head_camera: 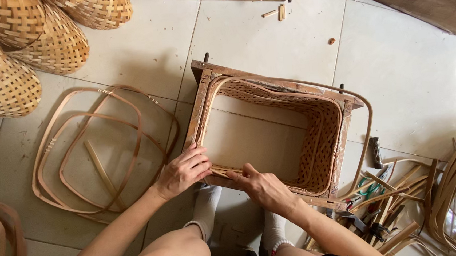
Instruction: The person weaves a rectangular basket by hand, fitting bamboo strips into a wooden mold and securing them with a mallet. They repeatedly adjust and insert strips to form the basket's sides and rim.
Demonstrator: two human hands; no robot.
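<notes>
Nearest the viewer, the left hand (182, 171) rests on the near-left corner of the wooden frame (200, 100), fingers curled and pressed onto the bamboo rim strip (217, 171). The right hand (264, 187) lies just beside it on the near edge, thumb raised, fingers flat, pinning the same strip; neither hand is fully closed.

The frame sits on the tiled floor (405, 67) and holds a woven bamboo basket wall (322, 132) lining its right and far sides. It has no bottom; bare tile shows inside, and nothing else is in it.

Risk, as judged: the bent strip is under tension and could spring out of the frame if either hand eases off, or split at the corner if forced.

Left of the frame lie loose bamboo hoops (87, 148); right of it, bamboo strips and hand tools (377, 198). Beyond the hoops, finished woven baskets (29, 45) are stacked.
</notes>
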